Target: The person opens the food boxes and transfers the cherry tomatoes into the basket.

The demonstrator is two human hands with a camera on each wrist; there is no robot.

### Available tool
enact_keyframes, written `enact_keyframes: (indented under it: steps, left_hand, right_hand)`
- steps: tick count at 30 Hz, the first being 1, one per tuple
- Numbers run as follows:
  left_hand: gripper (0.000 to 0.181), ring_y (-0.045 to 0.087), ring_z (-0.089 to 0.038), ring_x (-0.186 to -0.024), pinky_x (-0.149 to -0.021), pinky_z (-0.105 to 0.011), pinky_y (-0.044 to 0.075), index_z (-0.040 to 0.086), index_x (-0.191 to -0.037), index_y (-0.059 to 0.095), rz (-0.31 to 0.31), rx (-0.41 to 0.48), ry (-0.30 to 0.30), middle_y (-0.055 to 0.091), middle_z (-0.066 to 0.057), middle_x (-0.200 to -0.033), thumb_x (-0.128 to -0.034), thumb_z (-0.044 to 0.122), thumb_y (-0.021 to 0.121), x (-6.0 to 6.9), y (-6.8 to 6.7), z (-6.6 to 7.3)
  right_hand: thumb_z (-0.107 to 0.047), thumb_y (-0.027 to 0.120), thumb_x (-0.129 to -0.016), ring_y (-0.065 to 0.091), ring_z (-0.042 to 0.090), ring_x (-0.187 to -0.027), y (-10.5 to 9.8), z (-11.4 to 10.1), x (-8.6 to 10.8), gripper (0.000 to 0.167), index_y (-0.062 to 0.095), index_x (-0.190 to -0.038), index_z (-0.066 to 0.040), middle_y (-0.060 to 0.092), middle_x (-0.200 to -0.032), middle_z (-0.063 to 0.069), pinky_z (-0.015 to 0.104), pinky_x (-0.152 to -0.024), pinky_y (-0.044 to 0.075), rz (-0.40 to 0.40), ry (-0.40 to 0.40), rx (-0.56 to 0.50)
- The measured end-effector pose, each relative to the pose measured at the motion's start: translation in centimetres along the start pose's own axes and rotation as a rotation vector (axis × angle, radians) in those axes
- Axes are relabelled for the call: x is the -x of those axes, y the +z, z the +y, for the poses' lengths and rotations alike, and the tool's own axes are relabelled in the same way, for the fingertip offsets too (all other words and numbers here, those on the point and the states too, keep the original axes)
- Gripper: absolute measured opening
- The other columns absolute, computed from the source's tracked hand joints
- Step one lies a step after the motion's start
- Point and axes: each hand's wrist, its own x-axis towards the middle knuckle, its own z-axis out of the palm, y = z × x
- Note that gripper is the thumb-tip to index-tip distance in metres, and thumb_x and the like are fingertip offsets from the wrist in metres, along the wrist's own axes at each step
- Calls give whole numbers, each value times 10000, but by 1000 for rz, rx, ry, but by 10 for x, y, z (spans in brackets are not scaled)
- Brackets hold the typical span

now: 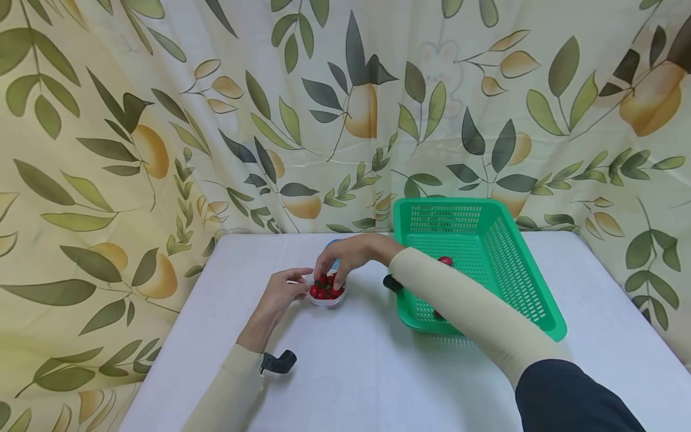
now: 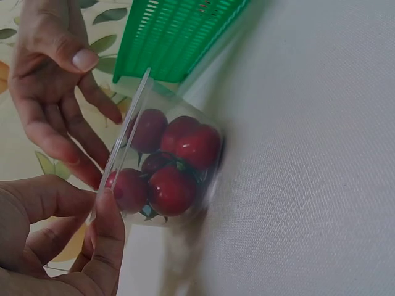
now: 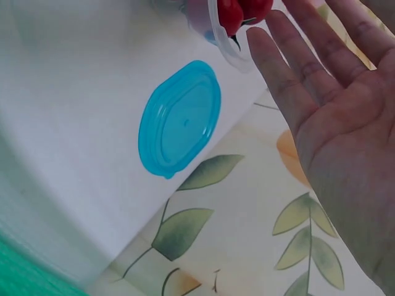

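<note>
Your left hand (image 1: 282, 290) pinches the tub (image 1: 325, 302), your right hand (image 1: 352, 253) is spread over its tomatoes (image 2: 173, 190); filling looks advanced, lid (image 3: 180, 120) beyond unfitted, red pieces (image 1: 445, 260) left in basket (image 1: 513, 258) rightward.

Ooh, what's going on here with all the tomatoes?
Someone's left hand pinches the rim of a small clear tub of red tomatoes. Their right hand is over it, close to the tomatoes. The tub is open; a blue lid lies on the table. The green basket to the right holds more red things.
</note>
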Motion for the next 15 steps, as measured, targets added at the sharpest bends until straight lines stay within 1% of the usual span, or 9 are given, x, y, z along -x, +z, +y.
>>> enact_keyframes:
  steps: [2,6,8,11,15]
  left_hand:
    - [389,574,-161,-750,-698,-243,575,-8,-1216,713,1,-3,2,542,-97,-950,-842,-80,637,0,1,0]
    - [397,578,-165,-747,-700,-253,575,-1,-1217,716,2,1,2,541,-100,-951,-836,-84,641,-1,1,0]
    - [404,577,-161,-745,-702,-264,578,-14,-1229,707,-2,12,3,540,-100,-951,-837,-91,643,-1,1,-1]
    - [412,581,-150,-744,-716,-277,581,-37,-1263,679,-9,16,0,540,-103,-961,-854,-82,652,-2,0,0]
    - [426,584,-141,-736,-720,-276,578,-50,-1293,655,-13,14,-9,537,-97,-966,-867,-68,657,-2,0,0]
  right_hand:
    - [-101,772,-891,521,218,-1358,0,-1,-2,447,658,-1321,-149,620,-1382,-6,440,-1116,444,-6,29,1]
    - [-98,763,-897,511,220,-1367,0,-2,-5,440,659,-1321,-155,611,-1396,-2,437,-1081,482,-22,67,-21]
    - [-85,756,-900,528,229,-1346,0,-1,-7,419,665,-1303,-151,619,-1384,16,431,-1062,501,-26,75,-31]
    - [-55,740,-905,565,231,-1301,1,0,-9,378,683,-1269,-138,646,-1339,32,400,-1045,513,-32,73,-17]
    - [-35,735,-903,591,215,-1259,3,1,-12,325,716,-1212,-134,672,-1277,2,372,-1029,521,-28,71,7]
